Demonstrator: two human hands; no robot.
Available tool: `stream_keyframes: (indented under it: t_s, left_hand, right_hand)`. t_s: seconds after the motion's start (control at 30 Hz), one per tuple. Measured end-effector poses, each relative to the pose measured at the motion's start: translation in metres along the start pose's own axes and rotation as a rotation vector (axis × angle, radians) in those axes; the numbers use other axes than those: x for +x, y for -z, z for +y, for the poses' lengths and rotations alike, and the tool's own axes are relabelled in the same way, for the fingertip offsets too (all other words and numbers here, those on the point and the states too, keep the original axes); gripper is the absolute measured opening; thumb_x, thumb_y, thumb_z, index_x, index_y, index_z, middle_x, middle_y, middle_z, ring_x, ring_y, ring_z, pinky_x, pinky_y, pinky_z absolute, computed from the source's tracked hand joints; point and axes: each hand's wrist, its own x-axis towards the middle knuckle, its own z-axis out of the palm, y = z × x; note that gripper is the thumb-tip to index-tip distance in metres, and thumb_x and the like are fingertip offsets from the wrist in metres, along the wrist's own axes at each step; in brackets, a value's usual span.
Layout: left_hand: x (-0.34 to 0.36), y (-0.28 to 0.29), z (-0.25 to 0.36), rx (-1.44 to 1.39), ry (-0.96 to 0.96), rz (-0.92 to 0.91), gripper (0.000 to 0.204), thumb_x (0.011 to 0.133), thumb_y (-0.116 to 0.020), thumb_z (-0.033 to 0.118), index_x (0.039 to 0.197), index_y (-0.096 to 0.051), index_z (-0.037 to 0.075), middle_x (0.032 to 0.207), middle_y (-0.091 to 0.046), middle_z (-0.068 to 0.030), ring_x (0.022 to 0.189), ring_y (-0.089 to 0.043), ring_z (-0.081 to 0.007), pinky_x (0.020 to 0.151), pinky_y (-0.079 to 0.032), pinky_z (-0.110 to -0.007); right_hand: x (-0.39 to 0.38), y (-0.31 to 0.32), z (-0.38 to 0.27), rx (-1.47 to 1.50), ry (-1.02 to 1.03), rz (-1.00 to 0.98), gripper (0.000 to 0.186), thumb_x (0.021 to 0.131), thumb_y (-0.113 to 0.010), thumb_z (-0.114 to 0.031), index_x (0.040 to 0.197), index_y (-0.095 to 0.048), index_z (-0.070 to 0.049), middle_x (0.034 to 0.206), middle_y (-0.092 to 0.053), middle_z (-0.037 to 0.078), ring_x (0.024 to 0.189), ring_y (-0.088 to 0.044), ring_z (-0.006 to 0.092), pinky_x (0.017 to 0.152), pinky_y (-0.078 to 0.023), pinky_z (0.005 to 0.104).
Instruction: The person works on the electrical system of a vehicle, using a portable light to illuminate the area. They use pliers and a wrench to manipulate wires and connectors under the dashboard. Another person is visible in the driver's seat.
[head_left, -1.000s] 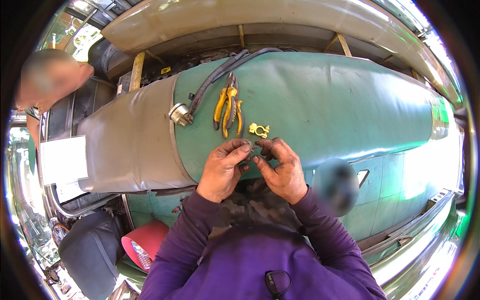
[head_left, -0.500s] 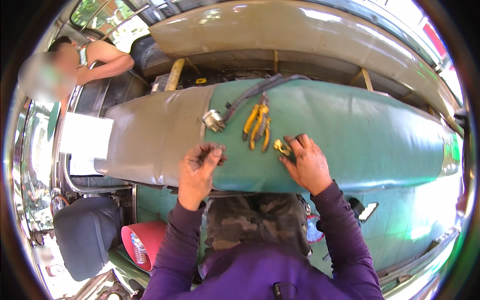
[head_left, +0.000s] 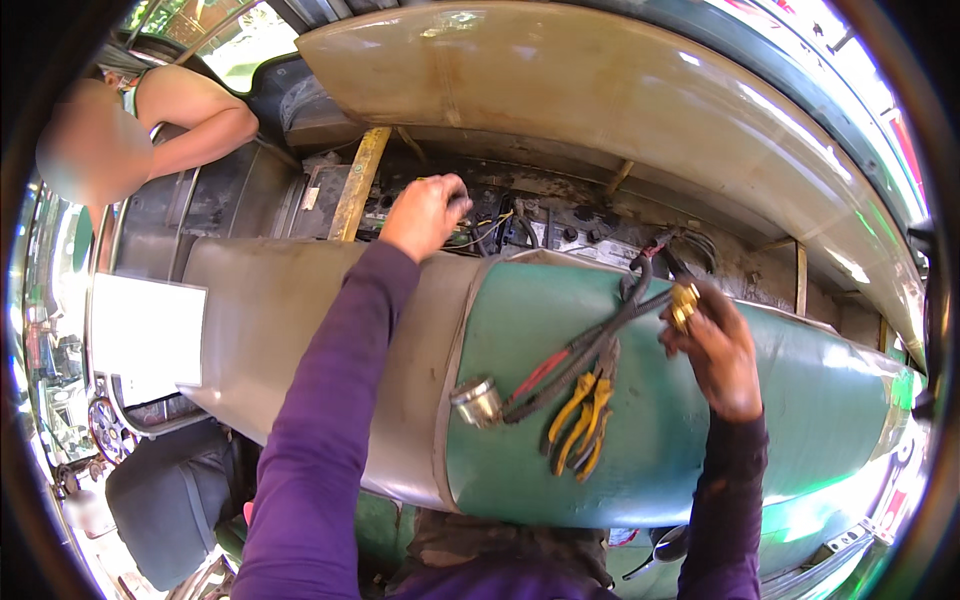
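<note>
My left hand (head_left: 428, 217) reaches over the opening behind the bench seat, its fingers curled; what they hold, if anything, is hidden. At the seat's far edge, my right hand (head_left: 722, 355) is closed on a brass terminal clamp (head_left: 685, 306), held beside dark corrugated cables (head_left: 622, 318). Yellow-handled pliers (head_left: 580, 420) lie on the green part of the seat (head_left: 520, 310), apparently more than one pair overlapping. To their left sits a shiny silver cylindrical piece (head_left: 477, 402), touching the end of a red and black cable.
Behind the seat, dark batteries with wiring (head_left: 575, 238) lie in the opening. A yellow bar (head_left: 360, 185) crosses it at left. Beyond rises a tan padded backrest (head_left: 560, 90). A person's bent arm (head_left: 205, 125) shows at upper left, near a white sheet (head_left: 150, 328).
My view has shifted forward. My left hand has moved from above the seat to the opening behind it. The right hand has lifted the brass clamp toward the cables at the far edge.
</note>
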Motion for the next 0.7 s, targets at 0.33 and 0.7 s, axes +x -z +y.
stream_keyframes:
  t_s: [0.33, 0.7]
  left_hand:
    - [0.064, -0.075, -0.116, -0.009, 0.367, -0.178, 0.028, 0.084, -0.08, 0.024, 0.096, -0.072, 0.0, 0.09, -0.073, -0.0244, 0.091, -0.071, -0.0418, 0.082, -0.055, -0.046]
    - [0.071, -0.08, -0.123, -0.036, 0.401, -0.231, 0.026, 0.085, -0.078, 0.021, 0.095, -0.069, -0.001, 0.091, -0.072, -0.0254, 0.092, -0.071, -0.0434, 0.082, -0.055, -0.047]
  right_hand:
    - [0.218, -0.088, 0.01, 0.208, -0.295, -0.262, 0.026, 0.094, -0.058, -0.006, 0.119, -0.056, -0.004, 0.102, -0.065, 0.009, 0.094, -0.066, 0.0227, 0.075, -0.056, 0.0392]
    - [0.143, -0.07, -0.075, -0.129, 0.352, 0.012, 0.04, 0.081, -0.087, -0.029, 0.092, -0.066, 0.003, 0.064, -0.06, 0.009, 0.059, -0.06, 0.024, 0.064, -0.053, 0.0369]
